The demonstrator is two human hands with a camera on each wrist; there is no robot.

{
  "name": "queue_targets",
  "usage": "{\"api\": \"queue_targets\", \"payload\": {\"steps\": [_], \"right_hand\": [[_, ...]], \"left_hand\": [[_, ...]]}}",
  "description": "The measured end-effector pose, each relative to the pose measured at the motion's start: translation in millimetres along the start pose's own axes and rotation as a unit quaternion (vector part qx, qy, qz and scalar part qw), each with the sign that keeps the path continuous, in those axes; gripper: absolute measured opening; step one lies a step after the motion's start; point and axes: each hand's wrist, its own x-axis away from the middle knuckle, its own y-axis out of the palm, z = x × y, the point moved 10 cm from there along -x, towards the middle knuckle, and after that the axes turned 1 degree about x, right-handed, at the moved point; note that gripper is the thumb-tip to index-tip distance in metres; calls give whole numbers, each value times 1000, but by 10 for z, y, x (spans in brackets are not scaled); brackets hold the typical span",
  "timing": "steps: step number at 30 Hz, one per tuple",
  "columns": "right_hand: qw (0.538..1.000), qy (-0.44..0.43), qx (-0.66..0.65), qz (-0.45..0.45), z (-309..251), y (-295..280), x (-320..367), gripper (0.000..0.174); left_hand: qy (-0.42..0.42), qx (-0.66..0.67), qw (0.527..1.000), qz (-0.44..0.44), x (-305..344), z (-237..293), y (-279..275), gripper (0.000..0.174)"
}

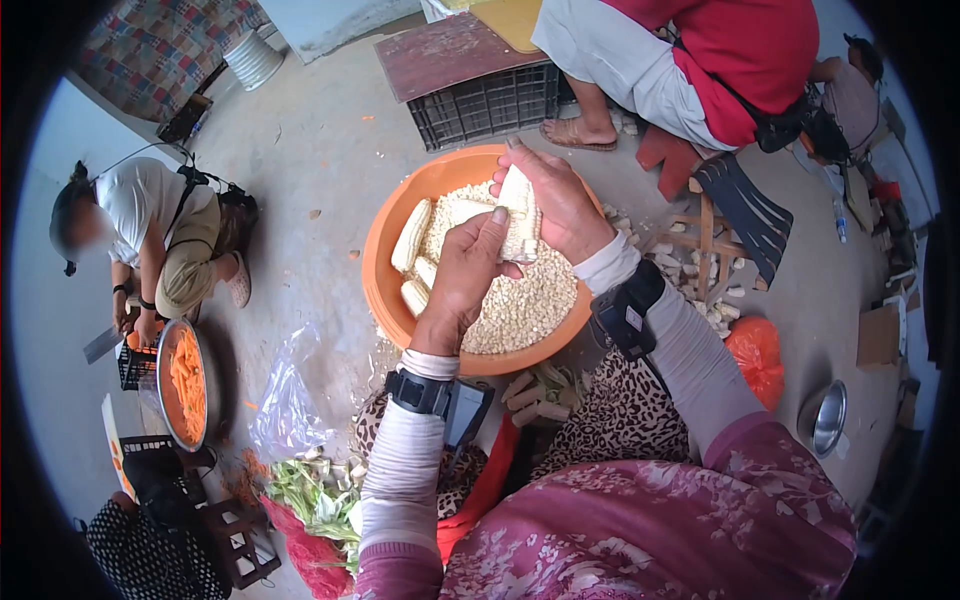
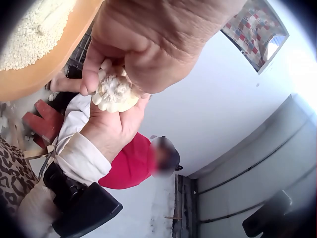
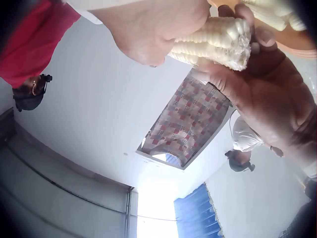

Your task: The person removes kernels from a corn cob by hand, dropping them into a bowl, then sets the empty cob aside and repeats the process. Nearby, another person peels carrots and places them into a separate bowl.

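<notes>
Both hands grip one ear of pale corn (image 1: 518, 215) above a wide orange basin (image 1: 376, 265). My left hand (image 1: 466, 268) holds its near end, thumb laid along the rows. Around the far part curls my right hand (image 1: 566, 205), thumb pressed on the kernels. The right wrist view shows the ear (image 3: 213, 42) still carrying kernel rows, with a rough broken end by the left fingers. That end also faces the left wrist view, a ring of kernels around a pale core. Loose kernels (image 1: 530, 305) fill much of the basin, and several more ears (image 1: 411, 236) lie at its left side.
Stripped cobs (image 1: 540, 393) lie below the basin, near husks (image 1: 318, 500) and a clear plastic bag (image 1: 292, 400). A black crate (image 1: 485, 105) stands beyond. At left a person (image 1: 150, 220) works by a metal bowl of orange strips (image 1: 187, 385); another person in red sits ahead.
</notes>
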Motion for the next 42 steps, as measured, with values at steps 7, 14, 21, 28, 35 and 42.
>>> {"api": "queue_targets", "payload": {"steps": [7,14,21,28,35,42], "right_hand": [[995,-42,79,38,-58,41,38,32],[998,-21,48,26,14,-27,-14,24],[1000,-6,-7,14,-6,-8,-13,25],[999,-36,2,36,-69,-12,2,27],[998,-35,-10,56,-76,0,31,28],[998,-59,-28,27,-123,49,17,23]], "left_hand": [[-29,-36,999,25,-39,-83,-41,39],[3,-105,994,4,-46,-36,-34,37],[31,-59,998,-2,-22,45,-1,37],[-3,-19,1000,6,-32,35,-3,53],[-69,104,992,7,-24,-92,31,61],[-88,163,983,-22,-28,-133,44,51]]}}
